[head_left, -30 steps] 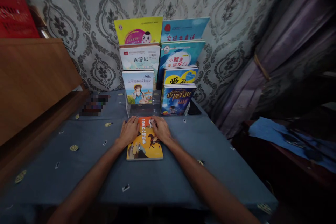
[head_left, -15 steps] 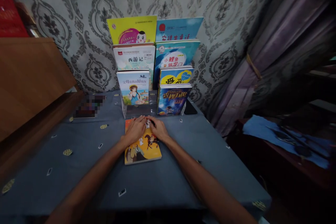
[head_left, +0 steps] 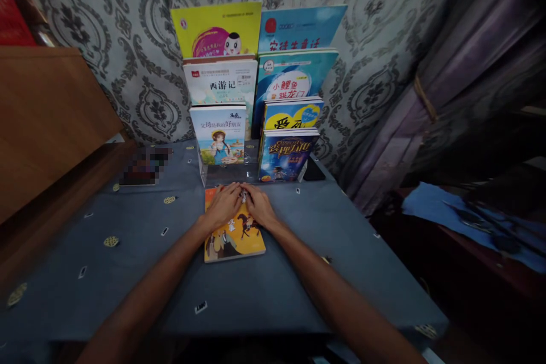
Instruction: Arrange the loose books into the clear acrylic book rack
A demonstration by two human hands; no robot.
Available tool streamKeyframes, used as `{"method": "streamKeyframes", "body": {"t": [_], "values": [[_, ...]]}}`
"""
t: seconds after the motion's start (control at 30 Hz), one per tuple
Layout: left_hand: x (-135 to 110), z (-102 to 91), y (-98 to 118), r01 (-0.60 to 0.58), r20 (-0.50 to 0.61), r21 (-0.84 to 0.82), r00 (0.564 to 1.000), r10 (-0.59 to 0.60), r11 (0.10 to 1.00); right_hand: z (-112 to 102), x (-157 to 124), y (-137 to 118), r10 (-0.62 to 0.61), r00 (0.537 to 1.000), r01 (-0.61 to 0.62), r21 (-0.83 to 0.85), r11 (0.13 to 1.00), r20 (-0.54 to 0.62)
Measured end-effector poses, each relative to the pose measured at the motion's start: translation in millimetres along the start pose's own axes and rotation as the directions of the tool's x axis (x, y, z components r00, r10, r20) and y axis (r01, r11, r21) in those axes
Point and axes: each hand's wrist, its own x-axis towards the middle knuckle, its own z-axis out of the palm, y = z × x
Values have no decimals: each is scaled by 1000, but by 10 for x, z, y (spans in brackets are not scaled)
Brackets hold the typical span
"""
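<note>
An orange book with a horse and rider on its cover lies face up on the table. My left hand rests flat across its upper left part, fingers stretched toward the far edge. My right hand lies over its upper right part, fingertips close to those of the left. The palms hide most of the cover's top half. Just beyond stands a clear tiered rack. It holds a white book with a girl in a hat at front left and a dark blue book at front right.
Taller books, among them a yellow one and a blue one, stand behind in the rack. A black flat object lies right of it. A wooden cabinet is at left, a purple curtain at right.
The view has shifted slightly, making the rack's books look larger and nearer. Both hands stay on the orange book, their fingers moved a little over its upper part.
</note>
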Motion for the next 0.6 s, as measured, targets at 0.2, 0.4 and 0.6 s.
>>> {"method": "streamKeyframes", "body": {"t": [0.2, 0.4, 0.6], "values": [[-19, -20, 24, 15, 5, 4, 1000, -15, 1000, 4, -6, 22, -9, 1000, 9, 42, 999, -2], [-46, -78, 71, -40, 14, 12, 999, 40, 999, -29, 13, 38, 13, 1000, -13, 80, 997, 0], [-113, -181, 138, -107, 61, -26, 992, 108, 994, -62, 11, -14, 3, 1000, -1, 90, 996, -19]]}}
